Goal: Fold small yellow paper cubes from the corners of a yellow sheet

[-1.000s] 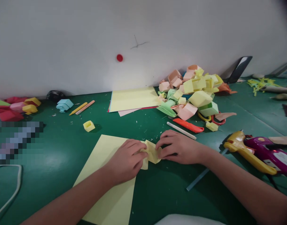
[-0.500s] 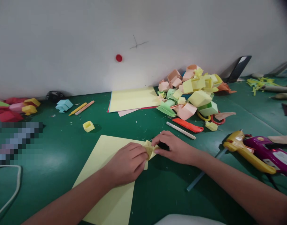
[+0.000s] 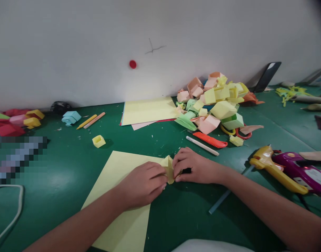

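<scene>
A small piece of folded yellow paper (image 3: 169, 168) is between my two hands, partly covered by the fingers. My left hand (image 3: 147, 183) grips its left side, fingers closed, above a large yellow sheet (image 3: 123, 227) lying on the table. On the other side, my right hand (image 3: 192, 166) pinches the paper's right edge between thumb and fingers. Creases and a pointed top show on the folded piece. A little open yellow paper box (image 3: 98, 141) sits beyond the sheet, apart from both hands.
Folded paper pieces (image 3: 210, 101) are heaped at the back right, beside stacked coloured sheets (image 3: 149, 110). A red cutter (image 3: 210, 140) and a white pen (image 3: 202, 146) lie before the heap. A yellow glue gun (image 3: 278, 171) with a glue stick (image 3: 231, 192) rests at right.
The folded paper has changed shape between my hands: its right part now stands more upright. My right hand's fingers have shifted slightly and curled in closer to the paper.
</scene>
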{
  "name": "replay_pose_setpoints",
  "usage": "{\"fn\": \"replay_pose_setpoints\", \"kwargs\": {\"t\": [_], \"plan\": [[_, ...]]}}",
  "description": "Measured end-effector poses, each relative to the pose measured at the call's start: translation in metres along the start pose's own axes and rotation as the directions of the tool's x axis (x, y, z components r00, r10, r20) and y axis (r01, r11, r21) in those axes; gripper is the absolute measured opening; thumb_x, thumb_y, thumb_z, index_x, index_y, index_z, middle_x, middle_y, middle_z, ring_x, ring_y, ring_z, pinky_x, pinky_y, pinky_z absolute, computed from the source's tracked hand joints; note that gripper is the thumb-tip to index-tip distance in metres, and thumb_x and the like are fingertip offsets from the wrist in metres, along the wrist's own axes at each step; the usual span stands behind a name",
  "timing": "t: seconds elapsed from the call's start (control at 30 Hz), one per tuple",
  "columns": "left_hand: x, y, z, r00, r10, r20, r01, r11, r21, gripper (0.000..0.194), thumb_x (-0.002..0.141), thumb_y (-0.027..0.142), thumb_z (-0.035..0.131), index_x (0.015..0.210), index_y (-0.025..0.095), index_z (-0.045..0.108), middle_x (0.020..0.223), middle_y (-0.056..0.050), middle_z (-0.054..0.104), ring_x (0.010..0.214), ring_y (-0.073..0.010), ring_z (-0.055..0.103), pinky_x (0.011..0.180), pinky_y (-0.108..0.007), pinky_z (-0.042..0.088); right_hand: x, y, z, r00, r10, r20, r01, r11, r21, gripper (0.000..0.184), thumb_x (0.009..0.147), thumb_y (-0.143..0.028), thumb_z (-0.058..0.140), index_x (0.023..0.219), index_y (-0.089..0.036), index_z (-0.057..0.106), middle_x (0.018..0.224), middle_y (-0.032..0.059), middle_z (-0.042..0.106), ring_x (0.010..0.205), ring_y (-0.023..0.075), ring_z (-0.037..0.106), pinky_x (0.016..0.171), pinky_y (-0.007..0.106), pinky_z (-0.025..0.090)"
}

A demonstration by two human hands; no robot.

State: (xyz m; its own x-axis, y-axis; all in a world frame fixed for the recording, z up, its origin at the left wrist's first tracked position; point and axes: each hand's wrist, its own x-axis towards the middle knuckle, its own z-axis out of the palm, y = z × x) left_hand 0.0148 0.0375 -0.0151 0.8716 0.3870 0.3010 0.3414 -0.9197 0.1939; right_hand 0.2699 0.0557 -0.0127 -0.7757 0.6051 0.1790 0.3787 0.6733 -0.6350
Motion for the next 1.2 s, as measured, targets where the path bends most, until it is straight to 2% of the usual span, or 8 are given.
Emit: {"fn": "replay_pose_setpoints", "kwargs": {"t": [0.13, 0.27, 0.43, 0.53, 0.67, 0.87, 1.07, 1.2], "plan": [[-0.001, 0.0, 0.0, 0.999, -0.027, -0.016, 0.027, 0.999, -0.043, 0.019, 0.098, 0.019, 0.049, 0.1, 0.016, 0.068, 0.104, -0.009, 0.068, 0.098, -0.0217, 0.06, 0.09, -0.038, 0.051, -0.002, -0.006, -0.005, 0.998, -0.041, 0.048, 0.038, 0.997, 0.066, 0.006, 0.089, -0.024, 0.072, 0.095, -0.023, 0.072, 0.094, -0.0001, 0.072, 0.094, 0.0175, 0.059, 0.09, 0.034, 0.043], [0.0, -0.001, -0.002, 0.998, -0.051, -0.026, 0.049, 0.996, -0.079, 0.016, 0.097, 0.019, 0.051, 0.095, 0.016, 0.067, 0.104, -0.009, 0.066, 0.097, -0.0215, 0.059, 0.087, -0.037, 0.051, -0.004, -0.011, -0.004, 0.997, 0.066, 0.025, -0.068, 0.996, 0.061, 0.025, 0.082, -0.01, 0.069, 0.104, -0.022, 0.067, 0.096, 0.0012, 0.07, 0.09, 0.0174, 0.061, 0.082, 0.03, 0.046], [-0.002, -0.003, 0.0, 0.998, -0.062, -0.031, 0.059, 0.995, -0.076, 0.011, 0.096, 0.025, 0.059, 0.095, 0.017, 0.066, 0.107, -0.009, 0.064, 0.099, -0.0223, 0.058, 0.087, -0.036, 0.051, -0.003, -0.012, 0.004, 0.987, 0.158, -0.022, -0.157, 0.987, 0.044, 0.008, 0.086, -0.015, 0.066, 0.091, -0.022, 0.066, 0.09, 0.0011, 0.069, 0.086, 0.0172, 0.061, 0.076, 0.028, 0.045], [-0.002, -0.002, 0.0, 0.996, -0.09, -0.019, 0.088, 0.991, -0.099, 0.007, 0.094, 0.024, 0.061, 0.097, 0.018, 0.065, 0.11, -0.008, 0.064, 0.103, -0.0225, 0.058, 0.089, -0.035, 0.05, -0.002, -0.012, 0.01, 0.977, 0.205, -0.055, -0.202, 0.978, 0.05, 0.008, 0.087, -0.018, 0.067, 0.094, -0.022, 0.064, 0.089, 0.0004, 0.067, 0.082, 0.0167, 0.06, 0.073, 0.028, 0.044], [-0.001, -0.003, -0.001, 0.997, -0.07, -0.012, 0.068, 0.991, -0.118, 0.007, 0.096, 0.02, 0.057, 0.101, 0.019, 0.063, 0.107, -0.007, 0.065, 0.1, -0.0202, 0.059, 0.088, -0.033, 0.048, -0.003, -0.011, 0.016, 0.974, 0.205, -0.097, -0.2, 0.978, 0.058, 0.01, 0.088, -0.017, 0.064, 0.096, -0.022, 0.06, 0.089, 0.0008, 0.065, 0.083, 0.017, 0.058, 0.074, 0.028, 0.044], [-0.002, -0.005, 0.001, 0.999, -0.014, -0.037, 0.013, 0.999, -0.039, 0.016, 0.1, 0.022, 0.051, 0.111, 0.018, 0.061, 0.11, -0.008, 0.067, 0.099, -0.0207, 0.06, 0.084, -0.034, 0.048, -0.002, -0.009, 0.022, 0.954, 0.227, -0.194, -0.215, 0.973, 0.084, 0.018, 0.084, -0.008, 0.059, 0.091, -0.022, 0.051, 0.085, -0.0001, 0.059, 0.078, 0.0156, 0.054, 0.067, 0.026, 0.042], [-0.003, -0.006, 0.003, 1.0, -0.005, -0.003, 0.005, 1.0, -0.017, 0.019, 0.099, 0.023, 0.052, 0.112, 0.019, 0.066, 0.109, -0.007, 0.068, 0.098, -0.0211, 0.06, 0.085, -0.036, 0.049, 0.003, -0.009, 0.021, 0.972, 0.141, -0.19, -0.135, 0.99, 0.044, 0.018, 0.084, -0.003, 0.057, 0.085, -0.021, 0.055, 0.084, 0.0004, 0.059, 0.082, 0.0163, 0.053, 0.072, 0.027, 0.042], [-0.002, -0.005, 0.002, 1.0, -0.022, -0.008, 0.022, 0.999, -0.026, 0.019, 0.097, 0.019, 0.053, 0.11, 0.019, 0.067, 0.108, -0.007, 0.068, 0.098, -0.021, 0.06, 0.087, -0.037, 0.049, 0.004, -0.009, 0.021, 0.968, 0.149, -0.204, -0.14, 0.988, 0.058, 0.02, 0.083, -0.001, 0.057, 0.085, -0.02, 0.056, 0.085, 0.0009, 0.058, 0.082, 0.0163, 0.053, 0.072, 0.027, 0.042]]}}
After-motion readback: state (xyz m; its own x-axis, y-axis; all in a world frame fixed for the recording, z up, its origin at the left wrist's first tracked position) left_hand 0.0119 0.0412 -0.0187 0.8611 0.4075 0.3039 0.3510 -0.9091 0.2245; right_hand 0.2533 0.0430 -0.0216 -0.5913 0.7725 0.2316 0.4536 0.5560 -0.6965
